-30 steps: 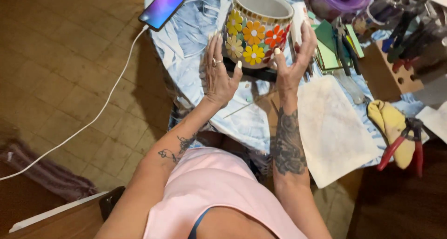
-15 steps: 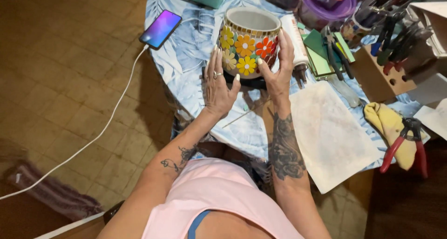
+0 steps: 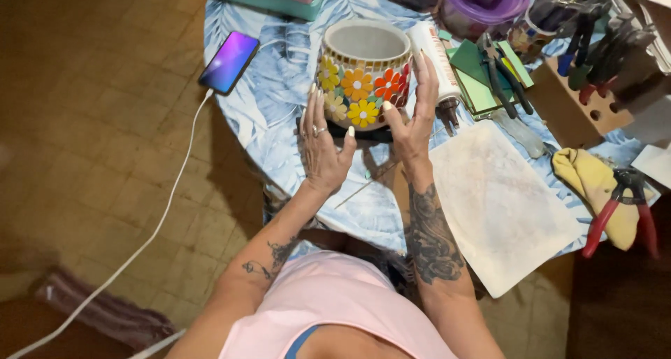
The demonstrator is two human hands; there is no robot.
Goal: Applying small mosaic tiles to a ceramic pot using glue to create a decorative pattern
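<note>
- Mosaic flower pot (image 3: 363,76) stands on counter (image 3: 279,128); turning/inspection step, judged.
- Left hand (image 3: 323,146) open, flanking pot.
- Right hand (image 3: 412,118) open, fingertips touching pot.
- Next move requires even two-sided grip.

You had a phone (image 3: 229,62) charging near the table's (image 3: 279,132) left edge, red-handled pliers (image 3: 618,209) on a yellow cloth (image 3: 590,184) at its right edge, and a pale sheet (image 3: 500,205) near the front edge.

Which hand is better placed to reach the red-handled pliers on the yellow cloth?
Probably the right hand: it rests on the mosaic pot's right side, nearer the red-handled pliers at the table's right edge. The left hand sits on the pot's far side.
</note>
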